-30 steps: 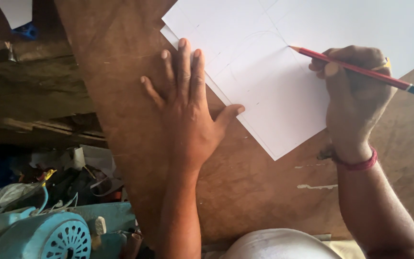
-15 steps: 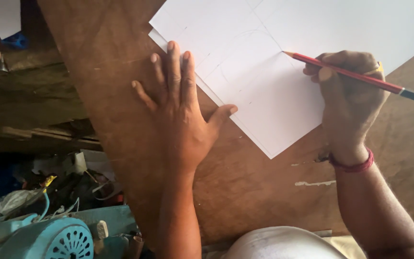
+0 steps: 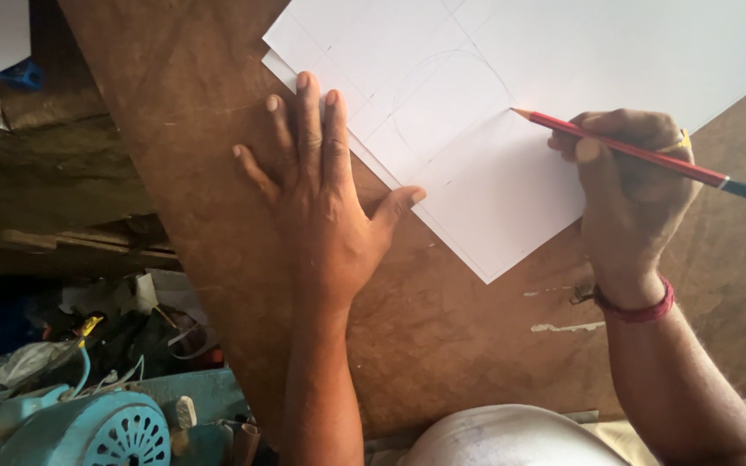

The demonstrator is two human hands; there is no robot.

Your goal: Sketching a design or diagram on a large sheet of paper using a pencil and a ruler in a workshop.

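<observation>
Brown, scuffed plywood makes up the tabletop (image 3: 442,345) I'm looking down on, with a cluttered floor off to the left where a turquoise motor housing (image 3: 101,431) sits among cables and scraps.

On the board lies a white paper sheet (image 3: 511,95), turned at a slant so one corner points toward my body. Faint ruled lines and a drawn arch (image 3: 451,78) are visible on it.

My right hand (image 3: 632,198) is clenched around a red pencil (image 3: 641,155). The pencil's long axis runs almost level across the view, dark butt end out to the right, sharpened tip to the left, and that tip sits on the paper right at the foot of the arch where it meets a ruled line. So the mark I care about lies directly left of my right grip, at the end of the pencil; the heel of that hand rests at the sheet's lower right edge.

My left hand (image 3: 321,207) is released, palm flat and fingers spread on the bare wood, with its fingertips and thumb overlapping the paper's left edge. It is well apart from the pencil tip; the right hand is clearly nearer.
</observation>
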